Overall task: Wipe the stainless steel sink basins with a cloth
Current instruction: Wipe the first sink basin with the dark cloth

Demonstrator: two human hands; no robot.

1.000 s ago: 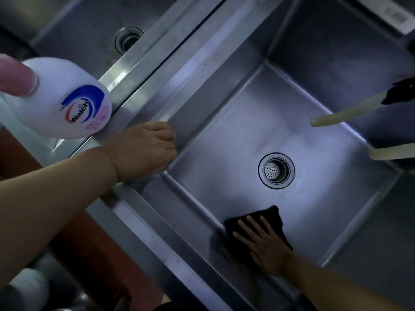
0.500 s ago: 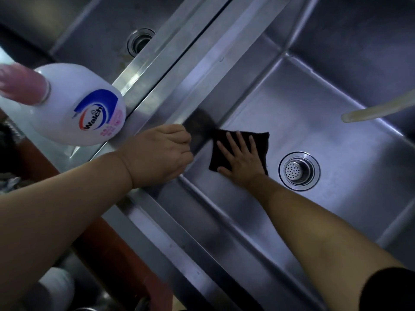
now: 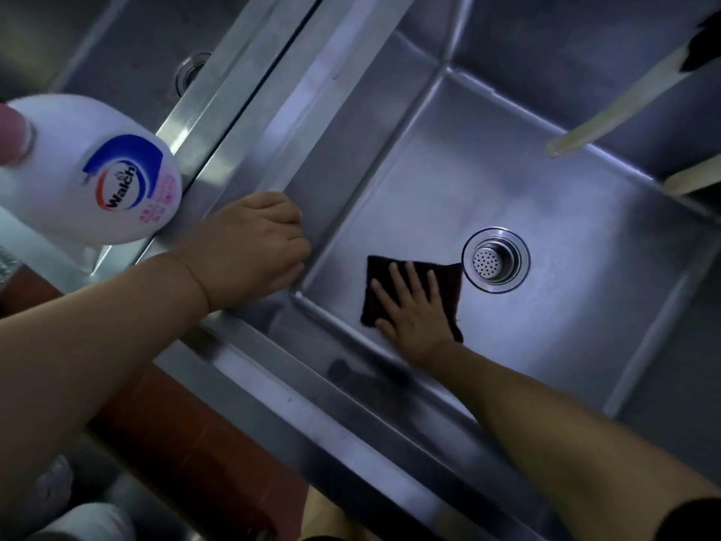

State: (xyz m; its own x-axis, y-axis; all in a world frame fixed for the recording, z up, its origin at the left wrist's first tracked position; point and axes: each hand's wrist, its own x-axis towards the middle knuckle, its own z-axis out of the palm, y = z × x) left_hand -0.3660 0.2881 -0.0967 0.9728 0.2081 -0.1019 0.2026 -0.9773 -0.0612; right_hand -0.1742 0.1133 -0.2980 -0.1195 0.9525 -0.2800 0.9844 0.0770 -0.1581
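cloth (image 3: 413,294) moved nearer drain (image 3: 495,260); right hand (image 3: 413,310) flat on it, left hand (image 3: 253,247) gripping basin (image 3: 565,228) rim.

The left hand (image 3: 249,247) sits at the end of a bare forearm that reaches in from the lower left, back of the hand up, its fingers (image 3: 290,224) curled over and hooked downward. The right hand (image 3: 413,314) lies flat and palm down, fingers (image 3: 409,277) straight and slightly spread. Its bare forearm stretches back toward the lower right, with a dark sleeve edge at the upper arm.
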